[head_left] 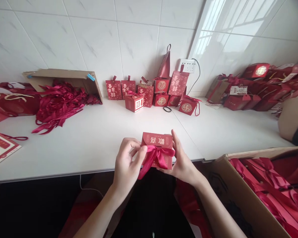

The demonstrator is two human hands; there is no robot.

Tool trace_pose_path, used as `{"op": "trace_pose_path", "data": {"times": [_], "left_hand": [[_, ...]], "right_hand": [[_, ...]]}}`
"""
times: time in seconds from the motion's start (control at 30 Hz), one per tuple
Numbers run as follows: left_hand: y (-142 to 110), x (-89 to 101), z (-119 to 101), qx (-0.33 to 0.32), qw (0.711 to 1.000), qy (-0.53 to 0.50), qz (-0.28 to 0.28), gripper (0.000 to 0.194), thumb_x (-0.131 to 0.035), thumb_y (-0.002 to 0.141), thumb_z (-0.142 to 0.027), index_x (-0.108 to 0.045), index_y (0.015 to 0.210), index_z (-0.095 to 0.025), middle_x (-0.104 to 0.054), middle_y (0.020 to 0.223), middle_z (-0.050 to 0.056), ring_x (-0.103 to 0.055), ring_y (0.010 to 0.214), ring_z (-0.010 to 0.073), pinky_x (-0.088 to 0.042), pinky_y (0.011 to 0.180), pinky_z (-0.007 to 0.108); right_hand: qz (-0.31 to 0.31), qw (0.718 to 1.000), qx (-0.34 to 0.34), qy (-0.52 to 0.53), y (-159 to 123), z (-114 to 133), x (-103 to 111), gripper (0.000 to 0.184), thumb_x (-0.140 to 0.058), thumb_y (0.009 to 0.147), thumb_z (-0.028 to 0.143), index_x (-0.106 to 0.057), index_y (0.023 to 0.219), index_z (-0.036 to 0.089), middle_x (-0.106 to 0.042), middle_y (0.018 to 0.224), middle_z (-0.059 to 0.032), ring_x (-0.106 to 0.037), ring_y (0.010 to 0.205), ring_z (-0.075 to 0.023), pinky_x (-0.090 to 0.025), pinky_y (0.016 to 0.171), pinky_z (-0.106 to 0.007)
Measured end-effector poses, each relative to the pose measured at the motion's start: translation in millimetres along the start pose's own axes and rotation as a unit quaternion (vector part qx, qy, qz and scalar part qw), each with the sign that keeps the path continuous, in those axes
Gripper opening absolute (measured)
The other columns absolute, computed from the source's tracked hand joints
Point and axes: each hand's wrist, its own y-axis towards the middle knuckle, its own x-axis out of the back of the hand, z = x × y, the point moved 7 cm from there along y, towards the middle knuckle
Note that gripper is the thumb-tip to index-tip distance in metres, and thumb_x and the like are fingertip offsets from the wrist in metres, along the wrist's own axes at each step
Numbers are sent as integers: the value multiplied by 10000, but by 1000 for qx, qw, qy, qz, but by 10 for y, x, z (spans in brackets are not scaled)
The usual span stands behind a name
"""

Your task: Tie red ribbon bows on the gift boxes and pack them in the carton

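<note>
A small red gift box (157,137) with gold lettering is held between both hands at the front edge of the white counter. A dark pink satin ribbon (156,155) is tied in a bow across its face, one tail hanging down at the left. My left hand (129,158) pinches the ribbon's left loop between thumb and fingers, close to the box's left side. My right hand (182,160) grips the box from its right side, with fingers along the edge and partly under it.
On the white counter (101,132), a tipped cardboard box (62,74) spills loose ribbons (61,99). Several red boxes (161,85) stand against the tiled wall. More red boxes (253,99) are piled at the right. An open carton (228,162) holds ribboned boxes at lower right.
</note>
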Motion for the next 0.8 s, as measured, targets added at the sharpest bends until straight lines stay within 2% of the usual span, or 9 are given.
{"op": "trace_pose_path", "data": {"times": [0.17, 0.27, 0.43, 0.67, 0.8], "left_hand": [[-273, -236, -540, -208, 976, 62, 0, 129, -612, 803, -117, -524, 725, -172, -461, 864, 26, -562, 961, 175, -544, 789, 310], [-401, -379, -795, -276, 959, 59, 0, 114, -637, 775, -93, -565, 720, -162, -439, 873, 27, -531, 983, 186, -534, 849, 358], [-469, -544, -1005, -291, 956, 27, -13, 135, -641, 768, -97, -567, 687, -175, -420, 861, 13, -524, 945, 164, -527, 832, 331], [-523, -676, -1170, -258, 966, -28, -24, 161, -625, 777, -100, -551, 662, -186, -410, 823, 0, -538, 898, 148, -524, 800, 312], [-547, -737, -1278, -321, 946, -19, 33, 141, -660, 746, -94, -561, 698, -182, -424, 773, -9, -551, 791, 121, -543, 678, 266]], "right_hand": [[-147, 988, 25, -40, -282, 196, 268, 1039, -727, 740, 275, 21, 1457, 363, -228, 1465, -150, -334, 1349, -300, -440, 998, -485], [-203, 976, 22, -76, -443, 346, 414, 1017, -729, 743, 273, -10, 1456, 366, -245, 1473, -140, -381, 1322, -291, -485, 963, -459], [-251, 962, 16, -102, -677, 536, 631, 1000, -735, 734, 256, -52, 1457, 359, -265, 1473, -127, -431, 1287, -274, -535, 913, -403], [-305, 938, 10, -164, -973, 682, 856, 995, -743, 721, 219, -87, 1459, 332, -293, 1457, -124, -395, 1312, -285, -505, 962, -431], [-327, 927, -9, -183, -1106, 767, 934, 988, -738, 726, 200, -89, 1462, 316, -296, 1450, -129, -403, 1305, -285, -470, 995, -447]]}}
